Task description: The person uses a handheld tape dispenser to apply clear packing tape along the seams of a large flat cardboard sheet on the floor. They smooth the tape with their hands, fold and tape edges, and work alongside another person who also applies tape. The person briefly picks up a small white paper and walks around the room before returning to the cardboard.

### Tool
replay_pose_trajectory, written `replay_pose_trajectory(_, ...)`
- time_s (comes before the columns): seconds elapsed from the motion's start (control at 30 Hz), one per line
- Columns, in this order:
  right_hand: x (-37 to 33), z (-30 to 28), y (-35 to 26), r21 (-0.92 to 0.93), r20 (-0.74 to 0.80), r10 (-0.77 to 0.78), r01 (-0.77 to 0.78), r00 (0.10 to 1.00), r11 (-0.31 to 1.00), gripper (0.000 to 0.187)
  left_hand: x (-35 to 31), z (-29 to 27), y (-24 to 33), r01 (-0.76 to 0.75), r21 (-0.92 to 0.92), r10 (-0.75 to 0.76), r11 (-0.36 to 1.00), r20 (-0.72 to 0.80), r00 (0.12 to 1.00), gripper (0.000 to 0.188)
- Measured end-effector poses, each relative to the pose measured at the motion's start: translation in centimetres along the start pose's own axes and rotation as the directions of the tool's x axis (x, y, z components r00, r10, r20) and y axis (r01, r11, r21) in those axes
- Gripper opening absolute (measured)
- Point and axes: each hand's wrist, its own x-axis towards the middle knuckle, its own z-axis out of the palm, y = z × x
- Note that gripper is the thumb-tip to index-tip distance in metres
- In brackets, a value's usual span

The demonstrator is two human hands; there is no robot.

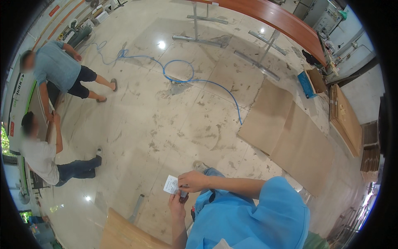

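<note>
In front of my blue shirt, my two hands are close together around a small white printed paper slip [171,184]. My right hand [193,181] lies over the slip's right side with the fingers bent down onto it. From below, my left hand [177,206] reaches up to the slip's lower edge, its fingers closed around it. A small dark thing shows by the left fingers, too small to name. Part of the slip is hidden under the right hand.
Flattened cardboard [286,128] covers the floor to the right. A blue hose [215,84] loops across the middle. Two people stand at a long machine on the left. A brown tabletop [273,16] on metal legs stands far off; a wooden board [124,232] is near left.
</note>
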Motion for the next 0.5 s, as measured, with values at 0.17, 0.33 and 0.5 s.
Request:
replay_pose_trajectory(0.17,-0.24,0.02,-0.18,-0.018,0.012,0.004,-0.004,1.000,1.000,0.013,0.05,0.17,-0.23,-0.006,-0.028,0.007,1.000,0.024,1.000,0.026)
replay_pose_trajectory(0.33,-0.45,0.22,-0.23,-0.014,0.002,-0.010,0.010,1.000,1.000,0.013,-0.12,0.14,-0.39,-0.007,-0.029,0.008,1.000,0.028,1.000,0.026)
replay_pose_trajectory(0.5,-0.54,0.51,-0.31,-0.005,-0.003,-0.017,0.017,1.000,1.000,0.013,-0.45,0.15,-0.38,-0.011,-0.032,0.011,0.999,0.023,1.000,0.026)
